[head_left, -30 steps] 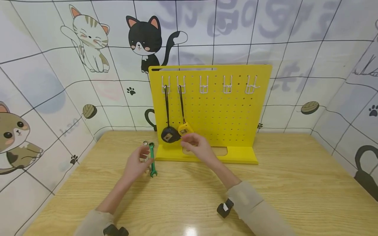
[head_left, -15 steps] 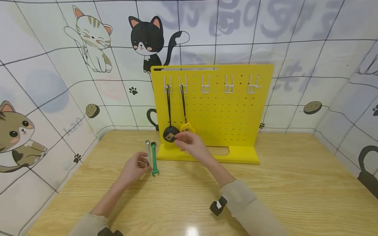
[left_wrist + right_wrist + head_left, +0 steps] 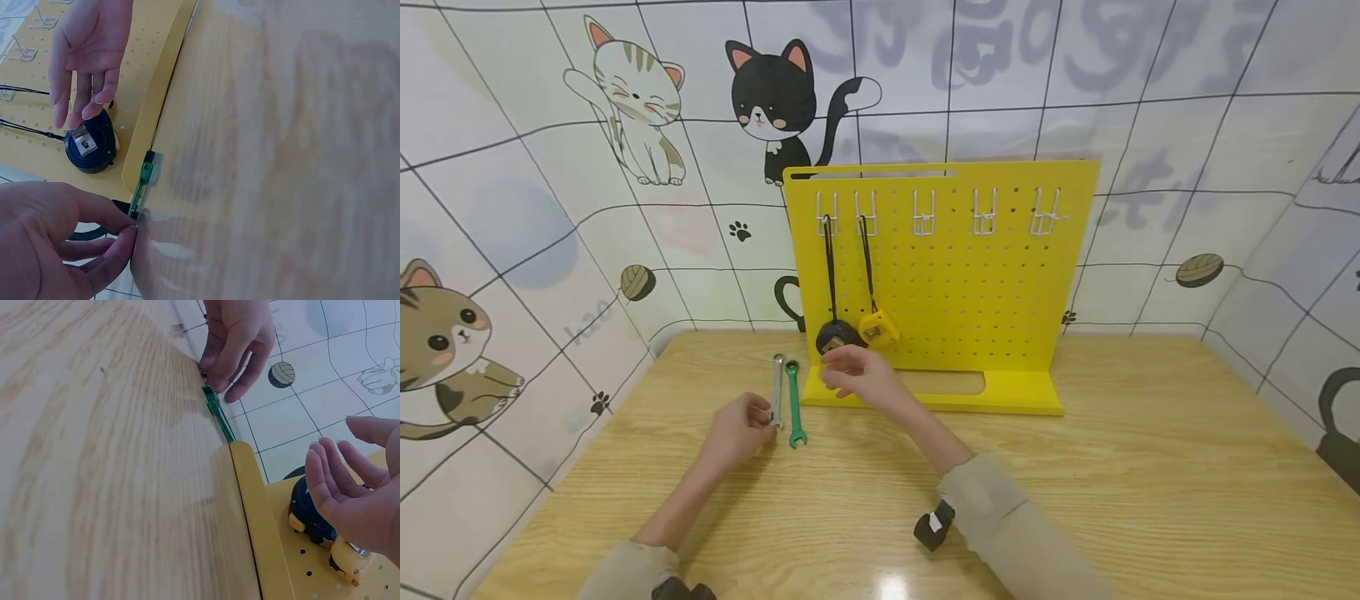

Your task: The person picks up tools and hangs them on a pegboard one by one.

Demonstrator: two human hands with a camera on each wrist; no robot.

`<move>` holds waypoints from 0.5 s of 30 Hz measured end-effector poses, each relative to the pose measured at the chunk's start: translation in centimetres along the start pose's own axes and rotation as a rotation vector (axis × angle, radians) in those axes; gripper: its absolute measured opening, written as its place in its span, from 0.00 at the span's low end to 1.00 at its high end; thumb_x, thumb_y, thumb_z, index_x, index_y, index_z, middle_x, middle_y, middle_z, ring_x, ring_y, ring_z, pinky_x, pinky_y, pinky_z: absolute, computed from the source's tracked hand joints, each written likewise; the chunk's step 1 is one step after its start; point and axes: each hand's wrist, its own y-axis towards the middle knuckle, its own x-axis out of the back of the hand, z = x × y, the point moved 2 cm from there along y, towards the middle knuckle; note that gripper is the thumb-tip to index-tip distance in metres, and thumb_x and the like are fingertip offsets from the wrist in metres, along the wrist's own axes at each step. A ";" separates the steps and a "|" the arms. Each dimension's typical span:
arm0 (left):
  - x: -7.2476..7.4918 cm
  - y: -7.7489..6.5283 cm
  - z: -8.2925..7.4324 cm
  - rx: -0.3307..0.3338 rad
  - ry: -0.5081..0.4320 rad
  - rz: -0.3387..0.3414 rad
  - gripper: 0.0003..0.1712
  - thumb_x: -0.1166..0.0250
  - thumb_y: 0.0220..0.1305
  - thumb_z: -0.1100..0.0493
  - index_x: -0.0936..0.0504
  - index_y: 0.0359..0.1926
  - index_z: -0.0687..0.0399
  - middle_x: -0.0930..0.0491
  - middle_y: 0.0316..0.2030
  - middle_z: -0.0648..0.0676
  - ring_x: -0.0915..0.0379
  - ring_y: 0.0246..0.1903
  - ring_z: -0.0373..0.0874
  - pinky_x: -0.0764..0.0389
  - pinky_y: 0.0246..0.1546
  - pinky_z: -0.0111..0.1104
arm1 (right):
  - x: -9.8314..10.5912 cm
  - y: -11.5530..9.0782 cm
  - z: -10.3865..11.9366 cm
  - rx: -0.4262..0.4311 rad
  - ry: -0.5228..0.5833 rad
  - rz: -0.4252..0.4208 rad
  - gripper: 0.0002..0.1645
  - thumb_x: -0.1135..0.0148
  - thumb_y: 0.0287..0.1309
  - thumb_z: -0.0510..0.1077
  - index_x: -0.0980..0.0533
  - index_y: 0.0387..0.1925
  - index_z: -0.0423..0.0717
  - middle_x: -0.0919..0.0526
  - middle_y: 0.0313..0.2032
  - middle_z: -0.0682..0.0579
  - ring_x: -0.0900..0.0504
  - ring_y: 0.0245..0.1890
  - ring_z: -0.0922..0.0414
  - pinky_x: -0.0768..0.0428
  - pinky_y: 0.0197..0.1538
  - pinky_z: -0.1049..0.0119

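Observation:
On the wooden table, left of the yellow pegboard (image 3: 955,292), lie a silver wrench (image 3: 777,385) and a green wrench (image 3: 794,404), side by side. My left hand (image 3: 732,435) pinches the lower, open end of the silver wrench between thumb and forefinger; in the left wrist view the fingertips meet there. My right hand (image 3: 867,379) hovers before the board's base, holding nothing, its fingers loosely bent. Behind it a black tape measure (image 3: 835,335) hangs by its cord, partly covered in the head view. A yellow tape measure (image 3: 877,329) hangs beside it.
White wire hooks (image 3: 923,213) line the top of the pegboard; the two leftmost carry the tape measures' cords. The board's base (image 3: 1015,392) has a cut-out slot and rests on the table (image 3: 1135,467). A patterned wall covering (image 3: 700,250) stands close behind.
My right hand has moved left and slightly down, uncovering the yellow tape measure. My left hand has drawn back from over the wrenches to the silver one's lower end.

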 end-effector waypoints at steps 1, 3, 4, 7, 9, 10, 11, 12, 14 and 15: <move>0.1 0.0 0.0 0.002 0.014 -0.009 0.20 0.30 0.56 0.69 0.24 0.49 0.75 0.18 0.37 0.62 0.21 0.36 0.50 0.18 0.34 0.37 | -0.1 0.1 -0.1 -0.002 -0.002 0.004 0.21 0.38 0.69 0.39 0.25 0.59 0.32 0.17 0.50 0.38 0.19 0.49 0.37 0.19 0.53 0.41; 0.3 -0.1 0.0 0.014 0.035 -0.018 0.19 0.31 0.56 0.69 0.23 0.47 0.76 0.18 0.36 0.62 0.21 0.34 0.49 0.18 0.32 0.36 | -0.4 0.2 -0.1 -0.011 -0.004 0.010 0.22 0.38 0.69 0.40 0.26 0.59 0.32 0.17 0.51 0.38 0.19 0.49 0.38 0.19 0.52 0.43; 0.4 -0.1 0.0 0.021 0.044 -0.021 0.19 0.31 0.56 0.69 0.22 0.47 0.76 0.18 0.36 0.62 0.20 0.33 0.49 0.18 0.31 0.36 | -0.5 0.2 -0.2 -0.013 -0.002 0.012 0.22 0.38 0.69 0.40 0.26 0.59 0.32 0.17 0.51 0.37 0.19 0.49 0.38 0.19 0.52 0.43; 0.5 0.1 0.2 0.042 0.056 -0.023 0.18 0.31 0.56 0.68 0.22 0.45 0.77 0.17 0.36 0.63 0.20 0.32 0.48 0.18 0.30 0.35 | -0.8 0.4 -0.1 -0.017 0.003 0.018 0.21 0.38 0.69 0.39 0.25 0.59 0.32 0.17 0.51 0.37 0.19 0.49 0.37 0.18 0.52 0.45; 0.6 0.2 0.4 0.056 0.052 -0.023 0.18 0.31 0.56 0.67 0.21 0.45 0.77 0.16 0.35 0.62 0.19 0.32 0.48 0.17 0.30 0.35 | -1.1 0.5 -0.2 -0.028 0.005 0.022 0.20 0.38 0.69 0.39 0.25 0.58 0.34 0.16 0.50 0.37 0.19 0.49 0.37 0.17 0.52 0.46; 0.7 0.3 0.4 0.062 0.043 -0.022 0.18 0.31 0.55 0.67 0.20 0.44 0.77 0.16 0.35 0.62 0.19 0.32 0.48 0.17 0.30 0.35 | -1.3 0.5 -0.2 -0.032 0.002 0.026 0.20 0.38 0.69 0.40 0.24 0.58 0.34 0.16 0.49 0.37 0.18 0.48 0.37 0.17 0.51 0.48; 0.7 0.3 0.5 0.072 0.026 -0.018 0.18 0.31 0.55 0.67 0.20 0.44 0.77 0.16 0.35 0.62 0.18 0.32 0.48 0.17 0.30 0.35 | -1.4 0.6 -0.3 -0.039 0.000 0.030 0.20 0.38 0.69 0.40 0.24 0.58 0.35 0.16 0.48 0.38 0.18 0.48 0.37 0.17 0.51 0.49; 0.8 0.3 0.6 0.084 0.008 -0.014 0.18 0.31 0.55 0.66 0.20 0.44 0.77 0.15 0.34 0.62 0.18 0.31 0.47 0.17 0.30 0.35 | -1.6 0.6 -0.4 -0.046 -0.003 0.034 0.20 0.37 0.69 0.40 0.24 0.58 0.35 0.16 0.48 0.38 0.18 0.47 0.37 0.16 0.50 0.50; 0.8 0.4 0.8 0.101 -0.044 0.000 0.17 0.32 0.55 0.67 0.19 0.44 0.77 0.15 0.34 0.61 0.18 0.31 0.46 0.16 0.31 0.35 | -1.9 0.7 -0.6 -0.061 -0.006 0.043 0.20 0.37 0.68 0.40 0.24 0.58 0.35 0.16 0.47 0.37 0.17 0.46 0.38 0.15 0.49 0.52; 0.8 0.4 0.9 0.110 -0.080 0.010 0.17 0.33 0.56 0.67 0.19 0.44 0.78 0.15 0.34 0.62 0.17 0.31 0.46 0.16 0.31 0.34 | -2.1 0.8 -0.7 -0.068 -0.007 0.047 0.21 0.37 0.68 0.40 0.24 0.58 0.34 0.16 0.46 0.37 0.17 0.45 0.39 0.15 0.48 0.53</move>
